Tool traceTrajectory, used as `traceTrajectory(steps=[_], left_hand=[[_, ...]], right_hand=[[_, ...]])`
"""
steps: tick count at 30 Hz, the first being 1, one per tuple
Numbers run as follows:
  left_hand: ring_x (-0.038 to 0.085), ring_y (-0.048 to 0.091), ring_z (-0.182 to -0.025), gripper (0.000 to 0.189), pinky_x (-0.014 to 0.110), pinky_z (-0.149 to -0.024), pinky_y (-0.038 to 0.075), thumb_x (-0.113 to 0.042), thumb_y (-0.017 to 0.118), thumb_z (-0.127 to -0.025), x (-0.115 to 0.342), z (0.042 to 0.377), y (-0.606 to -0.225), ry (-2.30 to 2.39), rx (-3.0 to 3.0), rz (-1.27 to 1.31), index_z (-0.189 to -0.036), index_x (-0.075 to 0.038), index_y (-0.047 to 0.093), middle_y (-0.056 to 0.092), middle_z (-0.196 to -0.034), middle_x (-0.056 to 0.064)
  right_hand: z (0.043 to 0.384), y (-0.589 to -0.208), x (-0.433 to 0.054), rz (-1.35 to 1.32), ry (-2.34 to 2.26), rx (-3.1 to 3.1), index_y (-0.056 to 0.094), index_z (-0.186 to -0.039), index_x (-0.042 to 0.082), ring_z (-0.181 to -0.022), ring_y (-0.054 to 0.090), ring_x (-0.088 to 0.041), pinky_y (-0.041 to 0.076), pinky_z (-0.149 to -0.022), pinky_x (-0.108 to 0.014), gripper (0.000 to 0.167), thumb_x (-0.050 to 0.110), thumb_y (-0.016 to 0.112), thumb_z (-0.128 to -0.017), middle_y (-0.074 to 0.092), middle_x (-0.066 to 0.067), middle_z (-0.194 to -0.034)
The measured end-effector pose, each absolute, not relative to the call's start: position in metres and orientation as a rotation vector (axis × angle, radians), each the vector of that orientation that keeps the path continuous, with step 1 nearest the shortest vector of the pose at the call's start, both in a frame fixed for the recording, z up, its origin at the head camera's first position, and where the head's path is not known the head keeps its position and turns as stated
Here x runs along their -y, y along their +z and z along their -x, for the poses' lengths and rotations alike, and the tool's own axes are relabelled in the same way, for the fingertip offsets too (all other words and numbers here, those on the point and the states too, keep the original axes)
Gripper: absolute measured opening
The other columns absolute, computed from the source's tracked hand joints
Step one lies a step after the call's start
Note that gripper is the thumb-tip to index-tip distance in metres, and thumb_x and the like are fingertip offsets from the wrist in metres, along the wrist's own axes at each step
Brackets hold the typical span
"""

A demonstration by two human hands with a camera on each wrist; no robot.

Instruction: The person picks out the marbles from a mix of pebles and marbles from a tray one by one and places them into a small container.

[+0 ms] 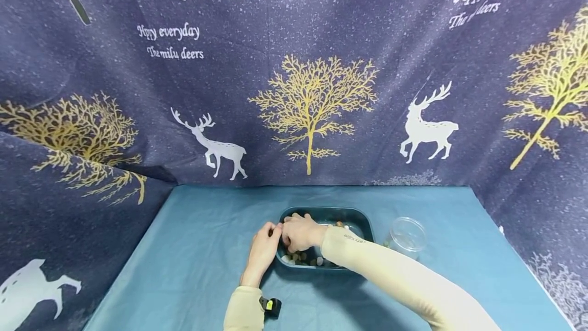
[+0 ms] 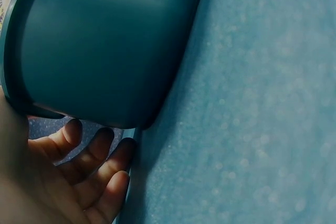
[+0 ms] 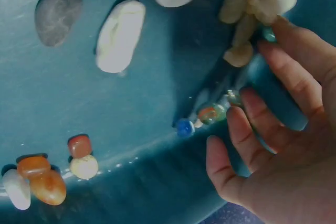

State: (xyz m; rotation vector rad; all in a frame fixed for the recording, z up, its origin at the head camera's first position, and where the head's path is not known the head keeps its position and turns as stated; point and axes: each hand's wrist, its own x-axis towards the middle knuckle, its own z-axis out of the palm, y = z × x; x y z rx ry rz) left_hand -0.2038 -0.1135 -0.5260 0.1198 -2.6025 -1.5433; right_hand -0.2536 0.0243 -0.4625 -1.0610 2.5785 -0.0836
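Observation:
My left hand (image 1: 263, 249) grips the left end of a dark teal basin (image 2: 100, 51), thumb up at the rim and fingers lightly curled beneath, close to the outer wall. Inside, my right hand (image 3: 283, 129) reaches down near the left end. Its thumb and index fingertips close around a small green glass marble (image 3: 269, 34); the other fingers spread loosely. Near those fingertips lie a blue marble (image 3: 184, 128) and a green-and-orange marble (image 3: 209, 114). A cluster of pale pebbles (image 3: 233, 8) is right beside the thumb.
A white oblong stone (image 3: 121, 36), a grey stone (image 3: 58, 13) and an orange stone (image 3: 48, 187) lie elsewhere in the basin. Right of it stands a clear round container (image 1: 408, 234) on the blue tablecloth (image 1: 197, 254). A patterned curtain (image 1: 321, 29) hangs behind.

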Motion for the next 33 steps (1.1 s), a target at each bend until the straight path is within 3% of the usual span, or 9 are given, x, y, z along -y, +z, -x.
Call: traceTrajectory(steps=[3, 7, 11, 17, 26, 33], left_hand=[[0.019, 0.041, -0.057, 0.037, 0.032, -0.057, 0.034, -0.043, 0.046, -0.104, 0.113, 0.203, -0.526, -1.559, 2.605, -0.111, -0.086, -0.012, 0.056, 0.046, -0.071, 0.003], [0.02, 0.039, -0.056, 0.039, 0.032, -0.057, 0.033, -0.047, 0.045, -0.103, 0.113, 0.202, -0.526, -1.576, 2.605, -0.098, -0.086, -0.013, 0.055, 0.045, -0.071, 0.003], [0.02, 0.038, -0.055, 0.039, 0.033, -0.057, 0.033, -0.047, 0.046, -0.103, 0.113, 0.202, -0.526, -1.568, 2.603, -0.114, -0.084, -0.014, 0.053, 0.044, -0.069, 0.004], [0.019, 0.039, -0.055, 0.036, 0.033, -0.057, 0.034, -0.045, 0.047, -0.103, 0.112, 0.203, -0.527, -1.552, 2.605, -0.14, -0.085, -0.014, 0.054, 0.044, -0.069, 0.003], [0.019, 0.041, -0.057, 0.037, 0.033, -0.059, 0.034, -0.046, 0.048, -0.102, 0.113, 0.204, -0.528, -1.54, 2.587, -0.124, -0.084, -0.014, 0.053, 0.044, -0.069, 0.003], [0.019, 0.04, -0.056, 0.04, 0.033, -0.057, 0.034, -0.05, 0.047, -0.101, 0.114, 0.202, -0.527, -1.567, 2.582, -0.116, -0.085, -0.014, 0.054, 0.044, -0.069, 0.004]], right_hand=[[0.254, -0.456, -0.029, 1.087, -0.122, -2.575, 0.068, -0.067, 0.029, -0.093, 0.045, -0.017, 0.034, -0.082, -0.044, 0.02, 0.026, 0.081, -0.082, 0.051, 0.012, -0.09], [0.257, -0.447, -0.038, 1.083, -0.177, -2.616, 0.069, -0.069, 0.029, -0.101, 0.045, -0.02, 0.034, -0.087, -0.05, 0.017, 0.027, 0.081, -0.081, 0.052, 0.014, -0.094], [0.258, -0.434, -0.05, 1.061, -0.249, -2.66, 0.072, -0.076, 0.029, -0.107, 0.042, -0.022, 0.034, -0.086, -0.05, 0.011, 0.027, 0.079, -0.084, 0.056, 0.01, -0.108], [0.25, -0.416, -0.069, 1.053, -0.415, -2.736, 0.074, -0.085, 0.028, -0.123, 0.04, -0.03, 0.032, -0.093, -0.06, 0.004, 0.03, 0.077, -0.086, 0.055, -0.003, -0.13], [0.227, -0.413, -0.09, 0.86, -0.616, -3.05, 0.073, -0.086, 0.029, -0.128, 0.037, -0.037, 0.019, -0.1, -0.069, 0.006, 0.031, 0.079, -0.084, 0.055, -0.005, -0.133], [0.216, -0.411, -0.107, 0.754, -0.842, -3.18, 0.072, -0.083, 0.028, -0.13, 0.036, -0.038, 0.017, -0.101, -0.07, 0.009, 0.028, 0.081, -0.082, 0.054, -0.01, -0.134]])
